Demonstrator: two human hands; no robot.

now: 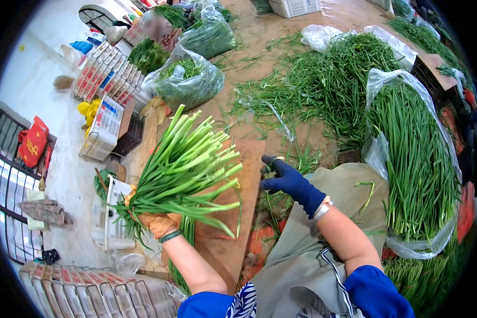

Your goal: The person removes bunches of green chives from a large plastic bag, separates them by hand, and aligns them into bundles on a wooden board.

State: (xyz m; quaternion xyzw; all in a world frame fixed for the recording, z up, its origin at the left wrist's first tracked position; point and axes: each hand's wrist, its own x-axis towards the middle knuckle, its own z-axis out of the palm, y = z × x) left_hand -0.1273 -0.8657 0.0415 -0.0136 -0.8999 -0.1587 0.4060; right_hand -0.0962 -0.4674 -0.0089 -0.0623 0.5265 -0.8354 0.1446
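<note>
My left hand [156, 222], in an orange glove, grips a thick bundle of green leafy stalks [185, 169] near its lower end, the pale tips fanning up and right over a brown board [220, 259]. My right hand [281, 180], in a dark blue glove, is just right of the bundle, fingers apart and slightly bent, above scattered loose leaves. A grey-green cloth [291, 249] covers my lap. To the right, long green leaves [413, 159] lie packed in an open clear plastic bag. More stalks lie partly hidden under my left hand.
A loose leaf heap [355, 85] lies ahead at right. Filled plastic bags [188, 90] stand ahead at left. Stacked white crates [103, 74] and a single crate [98, 132] line the left side; more crates [95, 286] are at lower left. A person [161, 32] is at the back.
</note>
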